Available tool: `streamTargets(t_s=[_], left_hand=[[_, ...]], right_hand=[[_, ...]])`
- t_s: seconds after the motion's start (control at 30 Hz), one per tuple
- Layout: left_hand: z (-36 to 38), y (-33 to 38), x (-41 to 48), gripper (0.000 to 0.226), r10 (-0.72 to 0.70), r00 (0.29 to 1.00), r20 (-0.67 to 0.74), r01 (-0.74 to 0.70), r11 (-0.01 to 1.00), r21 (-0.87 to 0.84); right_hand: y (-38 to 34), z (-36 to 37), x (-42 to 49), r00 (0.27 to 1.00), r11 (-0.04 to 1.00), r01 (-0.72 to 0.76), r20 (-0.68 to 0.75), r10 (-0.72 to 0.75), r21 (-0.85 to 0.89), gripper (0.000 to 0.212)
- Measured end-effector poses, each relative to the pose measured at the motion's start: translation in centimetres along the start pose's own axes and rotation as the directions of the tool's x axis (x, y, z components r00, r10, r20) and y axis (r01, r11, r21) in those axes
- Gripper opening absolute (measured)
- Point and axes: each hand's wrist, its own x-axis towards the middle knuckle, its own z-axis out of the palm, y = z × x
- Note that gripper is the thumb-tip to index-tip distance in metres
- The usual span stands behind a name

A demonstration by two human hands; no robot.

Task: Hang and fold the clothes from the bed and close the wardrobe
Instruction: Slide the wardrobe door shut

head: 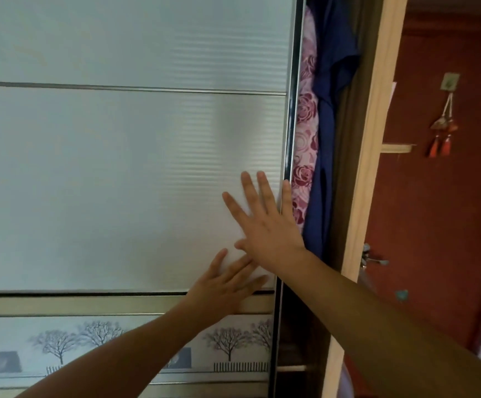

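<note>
Nearest the camera, the left hand (228, 285) is reaching in from 7 o'clock. Its grip is spread flat against the lower edge of the frosted sliding door (118, 182), just above the tree-print panel (90, 340). The right hand (265, 225) is coming in from 5 o'clock and lying just above the left. Its grip is also spread, palm on the frosted panel, with one finger along the door's dark edge strip. Neither hand is pinching or curling round anything.

Behind that edge, at about 1 o'clock, a narrow gap is showing the inside of the wardrobe. A rose-print garment (305, 145) and a navy garment (331, 110) are hanging there side by side, against the pale wooden wardrobe frame (368, 168). Farther off at 3 o'clock, a red room door (434, 211) is carrying a tasselled ornament (443, 130).

The hanging seems to be done and the closing is under way. Only this last gap is waiting to be shut. The bed is out of view, so any leftover clothes cannot be judged.
</note>
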Motion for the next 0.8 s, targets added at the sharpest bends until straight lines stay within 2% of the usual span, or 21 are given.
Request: streamTargets(t_s=[0.2, 0.5, 0.67, 0.8], left_hand=[[0.3, 1.8, 2.5, 0.083, 0.038, 0.996, -0.08, -0.039, 0.999, -0.005], [0.0, 4.3, 5.8, 0.098, 0.034, 0.994, -0.106, -0.04, 0.998, -0.054], [-0.6, 5.7, 7.6, 0.093, 0.044, 0.991, -0.126, -0.05, 0.998, -0.041], [-1.1, 6.5, 8.6, 0.11, 0.029, 0.994, -0.102, -0.032, 0.999, -0.028]], right_hand=[[2.1, 0.5, -2.4, 0.998, 0.999, -0.048, 0.045, 0.048, -0.008, 0.109], [5.8, 0.6, -4.6, 0.991, 0.998, -0.04, 0.123, 0.047, -0.056, 0.108], [7.3, 1.1, -5.7, 0.989, 0.995, -0.054, 0.132, 0.065, -0.083, 0.106], [8.2, 1.4, -6.3, 0.988, 0.992, -0.064, 0.136, 0.078, -0.106, 0.107]])
